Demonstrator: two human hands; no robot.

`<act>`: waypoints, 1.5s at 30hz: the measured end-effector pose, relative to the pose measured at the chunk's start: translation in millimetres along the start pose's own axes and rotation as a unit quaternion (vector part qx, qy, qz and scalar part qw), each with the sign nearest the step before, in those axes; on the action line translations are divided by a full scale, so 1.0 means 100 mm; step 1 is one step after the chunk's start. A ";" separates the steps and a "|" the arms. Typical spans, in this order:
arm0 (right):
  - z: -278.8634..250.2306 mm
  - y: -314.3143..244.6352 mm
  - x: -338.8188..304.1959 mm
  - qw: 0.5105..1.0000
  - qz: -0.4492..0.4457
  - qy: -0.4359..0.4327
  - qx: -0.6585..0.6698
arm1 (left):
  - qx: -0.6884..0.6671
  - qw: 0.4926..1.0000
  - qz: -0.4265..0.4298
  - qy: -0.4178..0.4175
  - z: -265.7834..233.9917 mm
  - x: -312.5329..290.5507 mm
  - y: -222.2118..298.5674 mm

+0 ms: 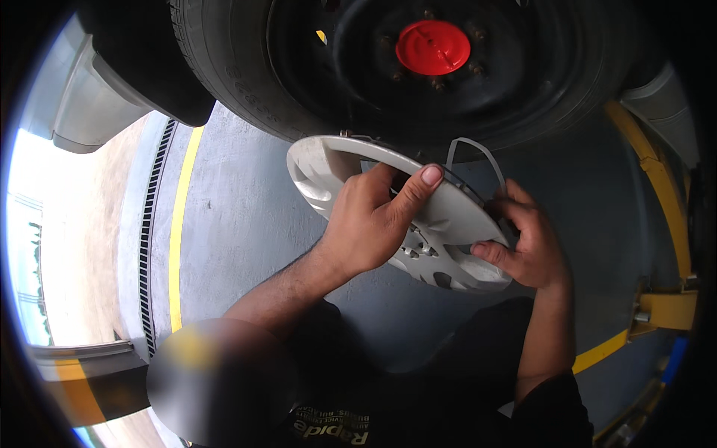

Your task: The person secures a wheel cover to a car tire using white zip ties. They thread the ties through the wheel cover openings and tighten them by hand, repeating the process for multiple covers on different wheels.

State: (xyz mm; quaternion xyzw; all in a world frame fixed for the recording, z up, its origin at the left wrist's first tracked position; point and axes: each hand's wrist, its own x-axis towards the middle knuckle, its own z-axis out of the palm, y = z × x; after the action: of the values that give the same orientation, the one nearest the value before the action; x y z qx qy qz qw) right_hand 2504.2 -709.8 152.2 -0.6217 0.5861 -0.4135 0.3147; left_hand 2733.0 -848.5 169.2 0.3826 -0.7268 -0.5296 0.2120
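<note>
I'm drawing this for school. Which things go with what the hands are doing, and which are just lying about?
With the work:
silver wheel cover, held in the left hand and right hand
thin pale loop beside the right hand
black wheel, probably

Just around:
yellow floor line
floor grate
yellow metal arm

strong daylight enters from the left, bleaching the outdoor ground (89, 246) nearly white. the wheel (358, 67) and the dark clothing (418, 403) sink into shadow; the wheel cover (470, 216) looks fairly crisp. a round patch (220, 381) at lower left is heavily blurred. fisheye distortion bows the yellow floor line (179, 224), and black vignetting closes in the corners.
</note>
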 end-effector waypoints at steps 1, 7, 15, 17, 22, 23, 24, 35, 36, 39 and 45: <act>-0.01 -0.02 0.07 0.999 0.018 0.018 0.044 | 0.018 1.000 0.009 -0.001 -0.06 0.08 0.10; -0.60 -0.01 0.44 0.993 -0.061 0.033 0.096 | 0.049 0.994 0.096 -0.021 -1.29 0.19 0.63; -1.24 0.60 0.43 0.966 0.001 0.163 0.199 | 0.283 0.952 -0.094 0.065 -2.24 0.54 -0.28; -1.42 0.72 0.41 0.960 -0.019 0.157 0.232 | 0.183 0.978 -0.103 -0.006 -2.14 0.54 -0.51; -1.60 1.00 0.23 0.926 -0.019 0.161 0.340 | -0.006 0.988 -0.014 -0.157 -1.89 0.55 -0.88; -1.59 1.04 0.19 0.918 -0.024 0.196 0.343 | -0.027 0.985 0.013 -0.171 -1.88 0.55 -0.89; -1.56 1.07 0.14 0.910 -0.035 0.208 0.356 | -0.044 0.984 0.036 -0.171 -1.86 0.55 -0.88; -1.23 0.89 0.06 0.816 -0.060 0.415 0.397 | 0.066 0.965 0.233 0.098 -1.64 0.50 -0.33; -1.19 0.87 0.07 0.807 -0.056 0.425 0.406 | 0.076 0.959 0.246 0.117 -1.63 0.47 -0.27; -1.11 0.79 0.16 0.791 -0.083 0.471 0.381 | 0.062 0.953 0.253 0.154 -1.58 0.47 -0.10; -1.10 0.59 0.22 0.783 -0.115 0.466 0.396 | 0.098 0.959 0.208 0.167 -1.53 0.41 0.13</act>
State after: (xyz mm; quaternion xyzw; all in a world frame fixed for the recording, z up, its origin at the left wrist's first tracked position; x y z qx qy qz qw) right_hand 2379.0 -727.8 153.8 -0.2370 0.3696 -0.8818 0.1721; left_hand 2812.5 -972.2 231.0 0.3249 -0.7929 -0.3289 0.3970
